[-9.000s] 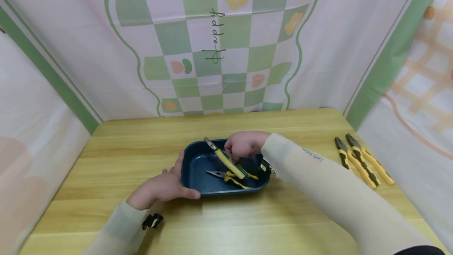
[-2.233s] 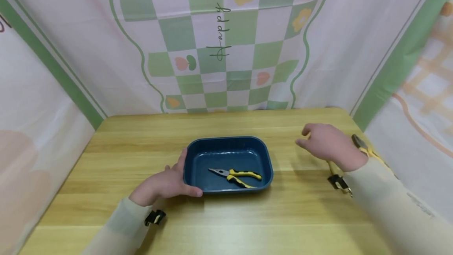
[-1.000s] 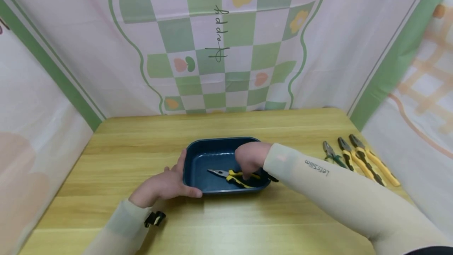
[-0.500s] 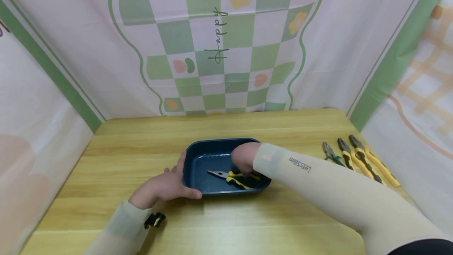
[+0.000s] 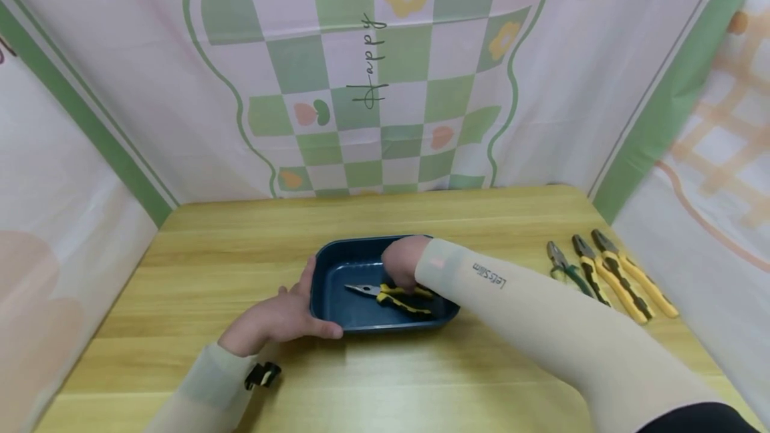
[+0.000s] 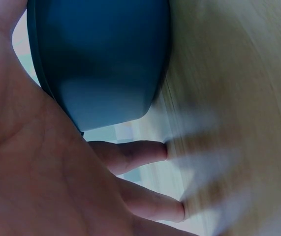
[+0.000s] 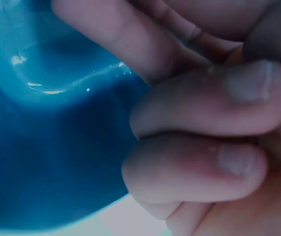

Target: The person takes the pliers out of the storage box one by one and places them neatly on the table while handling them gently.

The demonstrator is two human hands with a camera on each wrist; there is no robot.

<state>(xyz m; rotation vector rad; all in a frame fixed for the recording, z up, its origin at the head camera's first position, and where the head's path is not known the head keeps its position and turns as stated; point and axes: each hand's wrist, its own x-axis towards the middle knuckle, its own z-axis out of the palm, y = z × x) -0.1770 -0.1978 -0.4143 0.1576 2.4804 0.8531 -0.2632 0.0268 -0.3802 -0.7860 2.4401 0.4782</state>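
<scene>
In the head view, needle-nose pliers [image 5: 385,297] with yellow and black handles lie in a dark blue rectangular dish [image 5: 385,330]. My right hand [image 5: 404,260] reaches down into the dish and grips their handles, hiding part of them. Curled fingers fill the right wrist view beside the blue dish wall [image 7: 56,147]; the pliers are barely visible there. My left hand [image 5: 279,316] rests against the dish's left end, thumb along the near side. Its lower fingers stretch straight down to the table in the left wrist view, beside the dish's outer wall [image 6: 106,64].
On the right of the wooden table [image 5: 240,232] lie green-handled pliers [image 5: 558,258] and two yellow-and-black combination pliers [image 5: 585,251], side by side. A patterned cloth [image 5: 355,52] hangs behind the table and along both sides.
The green-handled pliers went from the dish to the table's right side. My right hand came back and took hold of the needle-nose pliers, which slid slightly left. My left hand stayed.
</scene>
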